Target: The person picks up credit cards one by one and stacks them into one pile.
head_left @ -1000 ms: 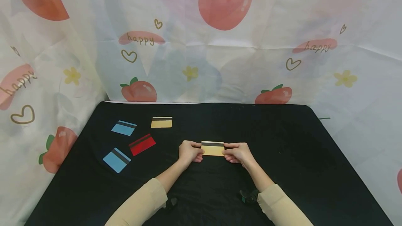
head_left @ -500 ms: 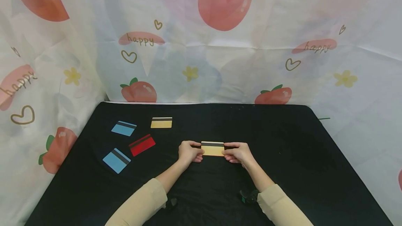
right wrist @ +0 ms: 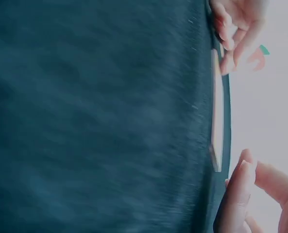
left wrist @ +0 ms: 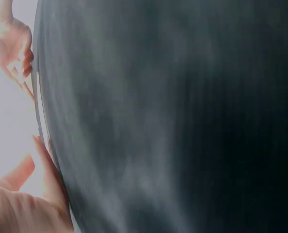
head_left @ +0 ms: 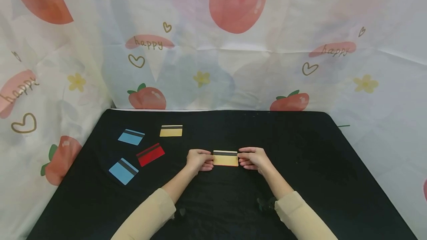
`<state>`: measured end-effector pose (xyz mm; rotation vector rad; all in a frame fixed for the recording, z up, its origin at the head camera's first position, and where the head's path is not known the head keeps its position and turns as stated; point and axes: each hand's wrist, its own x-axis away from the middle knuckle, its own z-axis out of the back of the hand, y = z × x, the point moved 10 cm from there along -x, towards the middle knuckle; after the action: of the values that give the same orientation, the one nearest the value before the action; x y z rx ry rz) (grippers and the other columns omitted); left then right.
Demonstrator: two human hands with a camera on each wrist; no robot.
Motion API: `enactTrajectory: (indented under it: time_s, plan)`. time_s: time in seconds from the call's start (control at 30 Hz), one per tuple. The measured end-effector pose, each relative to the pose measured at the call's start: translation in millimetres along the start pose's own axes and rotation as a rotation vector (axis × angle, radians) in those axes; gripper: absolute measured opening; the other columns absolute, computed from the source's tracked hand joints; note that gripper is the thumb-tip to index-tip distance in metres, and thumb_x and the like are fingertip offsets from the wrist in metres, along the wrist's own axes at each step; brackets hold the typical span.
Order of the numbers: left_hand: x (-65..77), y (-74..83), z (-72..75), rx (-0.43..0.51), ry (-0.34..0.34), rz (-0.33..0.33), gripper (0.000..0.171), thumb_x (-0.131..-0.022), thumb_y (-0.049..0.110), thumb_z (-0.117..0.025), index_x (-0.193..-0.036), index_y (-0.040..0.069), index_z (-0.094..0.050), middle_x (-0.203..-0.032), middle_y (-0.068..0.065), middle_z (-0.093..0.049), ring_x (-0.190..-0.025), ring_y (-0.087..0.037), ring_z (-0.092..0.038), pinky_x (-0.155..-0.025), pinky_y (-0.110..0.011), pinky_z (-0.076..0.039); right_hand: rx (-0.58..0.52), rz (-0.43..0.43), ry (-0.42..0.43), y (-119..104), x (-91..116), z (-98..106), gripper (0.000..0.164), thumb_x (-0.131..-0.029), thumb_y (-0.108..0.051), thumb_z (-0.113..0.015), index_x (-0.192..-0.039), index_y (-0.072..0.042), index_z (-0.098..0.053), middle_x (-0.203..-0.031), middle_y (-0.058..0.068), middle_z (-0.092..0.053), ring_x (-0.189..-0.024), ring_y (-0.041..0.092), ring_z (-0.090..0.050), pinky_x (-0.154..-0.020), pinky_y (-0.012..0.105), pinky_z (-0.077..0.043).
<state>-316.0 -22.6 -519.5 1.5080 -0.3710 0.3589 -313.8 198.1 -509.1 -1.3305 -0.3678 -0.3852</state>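
Observation:
A yellow card (head_left: pixel 225 160) with a dark stripe lies flat in the middle of the black table in the head view. A thin reddish line shows along its near edge, and its side looks thick in the right wrist view, like a small stack. My left hand (head_left: pixel 199 160) is at the card's left end, its fingertips at the edge. At the other end my right hand (head_left: pixel 255 159) has its fingers loosely extended. The right wrist view shows a small gap between the right fingertips and the card (right wrist: pixel 217 111). Neither hand visibly pinches it.
Several loose cards lie on the left of the table (head_left: pixel 317 180): two blue cards, the upper (head_left: pixel 131 137) and the lower (head_left: pixel 123 171), a red card (head_left: pixel 151 155), and another yellow card (head_left: pixel 171 131). A fruit-printed curtain (head_left: pixel 250 73) stands behind the table.
Both hands held the ends of the yellow card before. Now their fingers have loosened and drawn slightly outward, left hand to the left, right hand to the right. The card stays in place.

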Motion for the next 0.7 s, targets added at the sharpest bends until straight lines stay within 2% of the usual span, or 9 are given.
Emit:
enactTrajectory:
  time_s: [0.2, 0.43, 0.7]
  plan:
    - [-3.4, 5.9, 13.4, -0.003, -0.018, 0.033, 0.026, -0.077, 0.007, -0.072, -0.100, -0.003, -0.065, -0.065, -0.009, -0.064, -0.051, -0.015, -0.063, -0.053, -0.030, -0.056, 0.013, 0.017, -0.041, -17, -3, -3, 0.036, -0.084, -0.011, -0.065, -0.118, 0.000, -0.059, -0.083, 0.008, -0.069, -0.063, 0.015, -0.066, -0.059, 0.026, -0.056]
    - [-10.3, 15.9, 32.4, -0.014, -0.056, 0.045, 0.027, -0.079, 0.011, -0.070, -0.103, -0.002, -0.065, -0.072, -0.009, -0.066, -0.057, -0.016, -0.065, -0.058, -0.030, -0.057, 0.011, 0.046, -0.103, -37, -5, -17, 0.041, -0.087, -0.012, -0.062, -0.125, 0.001, -0.053, -0.106, 0.016, -0.065, -0.073, 0.016, -0.067, -0.067, 0.031, -0.057]
    - [-17.6, 30.6, 68.8, 0.041, -0.010, 0.020, 0.032, -0.082, 0.016, -0.068, -0.108, -0.001, -0.063, -0.081, -0.011, -0.066, -0.063, -0.016, -0.066, -0.064, -0.031, -0.057, 0.011, 0.059, -0.149, -56, -13, -37, 0.041, -0.090, -0.010, -0.057, -0.129, 0.001, -0.049, -0.117, 0.021, -0.059, -0.080, 0.019, -0.067, -0.069, 0.032, -0.057]
